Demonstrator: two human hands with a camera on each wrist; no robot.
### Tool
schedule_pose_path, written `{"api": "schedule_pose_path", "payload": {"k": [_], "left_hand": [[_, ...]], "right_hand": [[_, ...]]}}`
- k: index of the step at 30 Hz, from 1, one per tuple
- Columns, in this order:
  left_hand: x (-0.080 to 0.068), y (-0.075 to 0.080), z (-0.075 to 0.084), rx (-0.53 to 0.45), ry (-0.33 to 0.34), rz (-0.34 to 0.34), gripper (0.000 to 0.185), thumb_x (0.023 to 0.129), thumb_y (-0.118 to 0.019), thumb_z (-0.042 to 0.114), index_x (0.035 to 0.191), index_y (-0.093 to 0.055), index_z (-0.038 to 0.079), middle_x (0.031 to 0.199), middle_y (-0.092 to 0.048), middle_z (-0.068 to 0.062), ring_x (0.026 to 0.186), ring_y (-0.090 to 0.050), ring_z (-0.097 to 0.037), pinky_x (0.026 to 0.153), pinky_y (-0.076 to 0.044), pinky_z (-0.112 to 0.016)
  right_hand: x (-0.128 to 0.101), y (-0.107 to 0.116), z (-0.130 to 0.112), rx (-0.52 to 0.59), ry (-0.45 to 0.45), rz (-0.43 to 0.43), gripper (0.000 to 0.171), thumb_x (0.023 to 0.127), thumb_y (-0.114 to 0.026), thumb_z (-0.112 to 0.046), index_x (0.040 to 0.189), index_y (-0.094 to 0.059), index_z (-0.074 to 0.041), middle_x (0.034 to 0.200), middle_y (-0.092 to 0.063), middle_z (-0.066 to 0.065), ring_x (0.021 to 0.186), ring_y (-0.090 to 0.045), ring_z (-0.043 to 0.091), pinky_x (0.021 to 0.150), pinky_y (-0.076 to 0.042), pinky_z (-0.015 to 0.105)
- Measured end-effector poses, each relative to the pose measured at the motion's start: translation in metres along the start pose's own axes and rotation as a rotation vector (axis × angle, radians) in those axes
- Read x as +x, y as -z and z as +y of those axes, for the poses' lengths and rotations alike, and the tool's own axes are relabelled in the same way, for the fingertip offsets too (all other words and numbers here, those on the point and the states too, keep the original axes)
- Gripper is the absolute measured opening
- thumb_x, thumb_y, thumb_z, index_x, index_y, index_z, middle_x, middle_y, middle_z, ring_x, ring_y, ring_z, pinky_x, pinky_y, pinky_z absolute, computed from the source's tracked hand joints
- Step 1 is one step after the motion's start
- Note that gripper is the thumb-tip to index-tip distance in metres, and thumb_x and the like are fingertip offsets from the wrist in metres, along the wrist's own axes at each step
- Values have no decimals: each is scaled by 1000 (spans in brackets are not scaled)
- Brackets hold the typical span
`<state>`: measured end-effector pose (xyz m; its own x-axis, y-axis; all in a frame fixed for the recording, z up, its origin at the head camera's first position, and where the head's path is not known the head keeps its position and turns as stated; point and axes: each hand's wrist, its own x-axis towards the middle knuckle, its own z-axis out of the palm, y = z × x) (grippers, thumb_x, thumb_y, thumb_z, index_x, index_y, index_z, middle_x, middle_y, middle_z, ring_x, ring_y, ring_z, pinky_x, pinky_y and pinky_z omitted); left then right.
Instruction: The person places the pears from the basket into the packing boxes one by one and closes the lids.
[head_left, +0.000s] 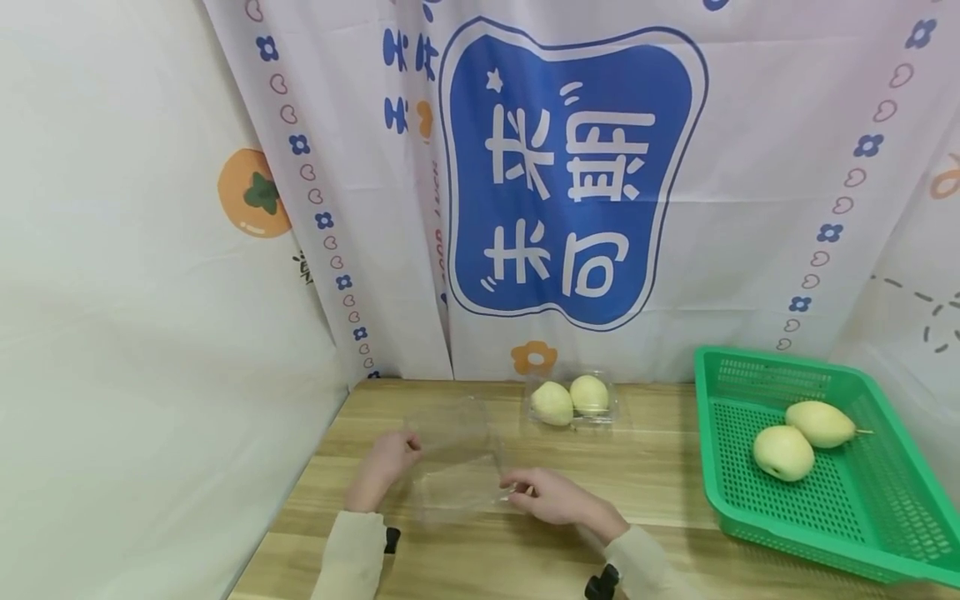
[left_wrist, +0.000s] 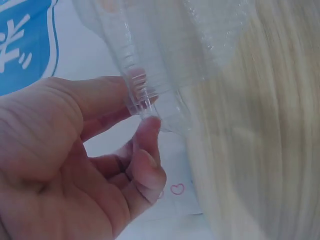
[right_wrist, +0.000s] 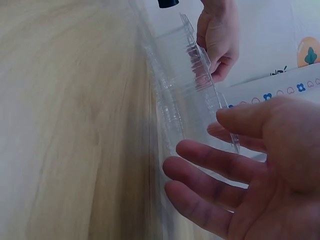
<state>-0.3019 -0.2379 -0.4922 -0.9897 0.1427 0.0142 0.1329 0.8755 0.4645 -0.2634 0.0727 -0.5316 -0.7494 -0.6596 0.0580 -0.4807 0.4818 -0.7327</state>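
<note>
Head view showed a person at a wooden counter [head_left: 675, 483] with both hands on a clear plastic clamshell box [head_left: 457, 467] lying open near the front edge; its lid stood up toward the curtain and its tray lay flat between the hands. Left hand [head_left: 382, 475] was at the box's left edge; in the left wrist view the thumb and a fingertip [left_wrist: 147, 132] pinched a ribbed corner tab of the box [left_wrist: 165, 60], so that grip was closed on the plastic. Right hand [head_left: 555, 496] sat at the box's right edge; the right wrist view showed its fingers [right_wrist: 215, 165] spread and nearly straight, with the thin rim of the box [right_wrist: 185, 100] running between thumb and forefinger; the thumb lay along that rim, but the grip was loose and open rather than clamped.

Further back on the counter stood a second clear box [head_left: 573, 400], closed over two pale yellow pears, just in front of the printed curtain [head_left: 570, 175]. Well apart to the right lay a green slotted basket [head_left: 885, 533] holding two more pears [head_left: 783, 452], one of them with its stem pointing right. Both forearms wore light sleeves [head_left: 352, 558] with black straps at the wrists.
</note>
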Motion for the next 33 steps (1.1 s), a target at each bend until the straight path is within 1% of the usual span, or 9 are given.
{"api": "schedule_pose_path", "payload": {"k": [3, 5, 7, 9, 14, 17, 23, 28, 33], "left_hand": [[-1, -4, 4, 55, -9, 12, 8, 90, -68, 12, 94, -70, 6, 95, -70, -8, 80, -60, -19, 71, -52, -37], [-1, -7, 9, 102, -23, 20, 7, 90, -69, 14, 90, -71, 7, 93, -69, -7, 87, -60, -24, 80, -52, -42], [-2, -8, 14, 158, -44, 19, 8, 89, -69, 15, 89, -71, 8, 93, -69, -7, 94, -59, -28, 91, -48, -46], [-3, -10, 20, 192, -57, 23, 9, 90, -69, 16, 87, -71, 8, 94, -68, -8, 98, -55, -31, 93, -43, -50], [-7, -14, 33, 192, -66, 6, 13, 91, -67, 15, 80, -69, 7, 98, -62, -13, 100, -50, -33, 86, -44, -49], [-9, -17, 39, 228, -89, 10, 12, 91, -67, 13, 81, -67, 7, 99, -63, -14, 100, -53, -33, 85, -47, -49], [-13, -25, 51, 308, -191, 45, 4, 87, -66, 6, 85, -68, 8, 78, -66, -5, 74, -60, -20, 67, -53, -36], [-15, -32, 57, 317, -244, 23, 14, 90, -65, 15, 76, -65, 12, 70, -61, 2, 66, -54, -13, 66, -51, -33], [-15, -37, 65, 279, -272, -17, 19, 91, -65, 24, 75, -62, 13, 65, -55, 3, 60, -47, -12, 56, -42, -31]], "right_hand": [[-4, 4, 4, 8, 9, -15, 35, 100, -55, -25, 130, -61, -7, 106, -70, 5, 86, -62, 3, 72, -52, 20], [-9, 7, 6, 30, 11, -28, 36, 101, -53, -25, 130, -61, -6, 107, -71, 8, 83, -63, 5, 70, -52, 20], [-12, 11, 8, 39, 16, -30, 36, 102, -51, -26, 128, -63, -6, 107, -71, 8, 81, -63, 4, 70, -51, 20], [-15, 14, 9, 44, 18, -29, 34, 103, -49, -27, 124, -65, -6, 99, -72, 11, 72, -60, 3, 66, -50, 19], [-20, 20, 13, 13, 23, -6, 30, 104, -48, -24, 115, -69, -7, 88, -71, 10, 66, -51, -3, 63, -46, 18], [-23, 24, 13, 15, 9, -5, 30, 103, -48, -24, 116, -69, -5, 90, -71, 9, 68, -52, -3, 64, -46, 18], [-29, 33, 16, -2, -14, -10, 31, 103, -48, -20, 118, -67, -2, 91, -70, 11, 70, -54, 0, 67, -48, 20], [-35, 40, 23, -23, -47, -11, 32, 103, -47, -19, 121, -66, -1, 92, -69, 9, 72, -57, 5, 68, -48, 21], [-41, 50, 28, -21, -53, 5, 32, 103, -46, -17, 122, -64, 1, 88, -68, 11, 67, -56, 8, 66, -47, 22]]}}
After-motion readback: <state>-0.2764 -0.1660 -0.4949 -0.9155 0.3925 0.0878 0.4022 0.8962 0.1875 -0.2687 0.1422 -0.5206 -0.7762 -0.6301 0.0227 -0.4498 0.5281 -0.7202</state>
